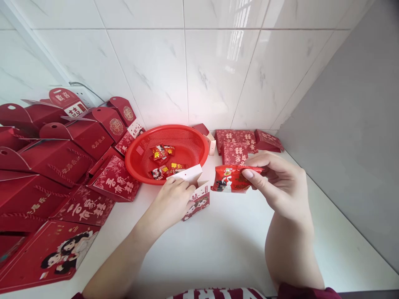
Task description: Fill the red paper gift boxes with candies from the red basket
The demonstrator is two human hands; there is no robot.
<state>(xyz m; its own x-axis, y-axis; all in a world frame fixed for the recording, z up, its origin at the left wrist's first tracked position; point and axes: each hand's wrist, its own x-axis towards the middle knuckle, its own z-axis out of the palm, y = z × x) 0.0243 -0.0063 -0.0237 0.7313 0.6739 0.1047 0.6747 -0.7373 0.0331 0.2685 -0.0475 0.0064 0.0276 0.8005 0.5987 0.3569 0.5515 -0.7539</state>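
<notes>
We take this for a domestic room, perhaps a kitchen or utility corner, though we cannot tell which: a plain white countertop (230, 249) runs up against glossy, marble-look wall tiles (149, 74), where we see a barred window's reflection (238, 33). At the back left we find a wall socket (87, 98) with a thin cable (90, 89), and on the right a smooth grey surface (346, 116) closes the corner. The red plastic basket (184, 139) looks like household ware to us, and we see no machinery or shop fittings.
</notes>
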